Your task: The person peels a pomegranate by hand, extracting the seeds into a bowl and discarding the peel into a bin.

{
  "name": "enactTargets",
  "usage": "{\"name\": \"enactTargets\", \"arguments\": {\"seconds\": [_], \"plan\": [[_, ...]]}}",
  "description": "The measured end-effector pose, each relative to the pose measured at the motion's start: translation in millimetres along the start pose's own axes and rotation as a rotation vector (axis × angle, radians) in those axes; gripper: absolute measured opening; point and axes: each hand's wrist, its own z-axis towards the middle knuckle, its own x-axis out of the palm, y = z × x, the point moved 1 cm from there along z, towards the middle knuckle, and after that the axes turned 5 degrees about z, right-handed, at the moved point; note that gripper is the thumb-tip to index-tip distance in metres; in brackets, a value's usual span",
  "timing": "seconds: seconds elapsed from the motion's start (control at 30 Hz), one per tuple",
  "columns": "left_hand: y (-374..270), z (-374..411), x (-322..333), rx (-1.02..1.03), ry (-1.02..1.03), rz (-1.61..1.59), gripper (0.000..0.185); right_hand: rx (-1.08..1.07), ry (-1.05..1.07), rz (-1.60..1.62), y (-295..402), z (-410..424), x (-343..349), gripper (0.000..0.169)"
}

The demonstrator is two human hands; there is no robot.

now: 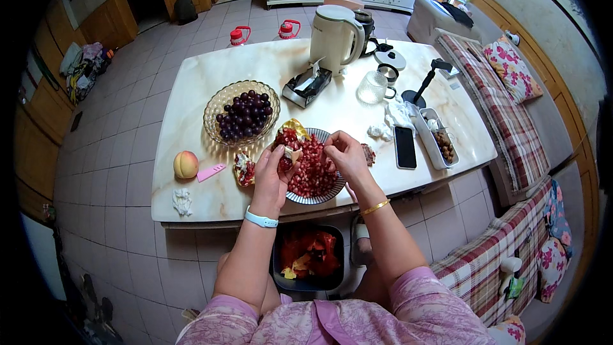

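My left hand (273,177) grips a piece of pomegranate (289,141) with red seeds and yellowish rind, over the left side of a striped bowl. Loose pomegranate seeds (313,170) fill the bowl (338,190). Above the bowl's right side is my right hand (346,154), thumb and fingertips pinched together; whether anything small is between them cannot be told. Another pomegranate piece (244,168) lies on the table just left of my left hand. A further piece (368,154) rests right of the bowl, partly behind my right hand.
The marble-look table (191,88) holds a glass bowl (210,110) of grapes, a peach (186,165), a pink folding knife or peeler (211,172), a tissue pack (307,87), a kettle (333,38), a glass mug (372,88) and a phone (405,147). Below stands a bin (307,285) with peel.
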Motion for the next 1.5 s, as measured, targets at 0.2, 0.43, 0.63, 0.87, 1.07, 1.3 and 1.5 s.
{"name": "enactTargets", "arguments": {"seconds": [0.2,0.43,0.63,0.87,1.07,1.3,1.5], "plan": [[-0.7,-0.2,0.6,-0.002,-0.001,-0.013,0.026,0.001,0.009,-0.039,0.1,1.9,-1.2,0.009],[1.2,2.0,-3.1,-0.006,0.015,-0.020,0.025,-0.021,0.007,-0.016,8.3,-1.5,1.2,0.012],[-0.5,0.3,0.6,0.001,0.014,-0.014,0.026,-0.188,-0.003,-0.157,-3.1,2.8,1.6,0.012],[0.1,0.3,-1.3,0.004,0.022,-0.024,0.027,-0.199,-0.030,-0.446,6.0,-4.0,0.7,0.015],[-4.7,5.2,-10.6,0.020,0.039,-0.046,0.024,-0.066,0.435,-0.464,39.2,-29.5,10.8,0.015],[-2.4,9.2,-17.8,0.037,0.052,-0.048,0.024,-0.068,1.029,-0.930,21.7,-80.0,42.3,0.018],[-6.0,2.6,-5.1,-0.001,0.061,-0.035,0.025,-0.077,0.599,-0.478,37.3,-48.0,22.8,0.016]]}}
